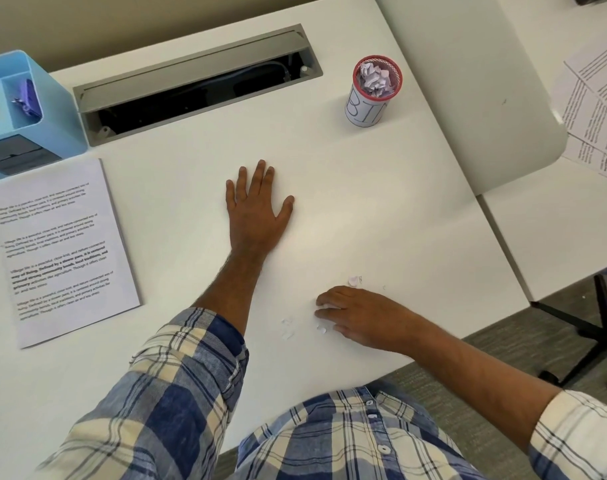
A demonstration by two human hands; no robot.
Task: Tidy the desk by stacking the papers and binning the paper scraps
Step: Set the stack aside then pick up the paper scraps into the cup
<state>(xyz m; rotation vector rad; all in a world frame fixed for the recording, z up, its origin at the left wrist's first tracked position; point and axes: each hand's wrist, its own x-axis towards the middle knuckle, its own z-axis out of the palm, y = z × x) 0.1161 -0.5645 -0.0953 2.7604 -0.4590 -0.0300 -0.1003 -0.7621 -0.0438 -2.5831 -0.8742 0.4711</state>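
Paper scraps [287,330], small and white, lie on the white counter [381,202] near its front edge, with another little piece [354,280] just beyond my right hand [359,317]. My right hand sits low over them, fingers curled down toward the surface with something white under the fingertips; I cannot tell whether I am pinching a scrap or only touching it. My left hand [257,209] rests flat on the counter further in, fingers straight and spread, holding nothing, well apart from the right. A stack of printed papers [61,251] lies at the left side of the counter, squared up, just in front of a light blue desk organiser [28,119]. At the far right of the counter stands a small red-rimmed mesh cup labelled as the bin [373,93], upright, with crumpled paper showing inside it. Between the organiser and the bin runs a grey cable tray [198,81] set into the counter, its lid open. More printed sheets [599,112] lie fanned on a neighbouring surface at the far right.
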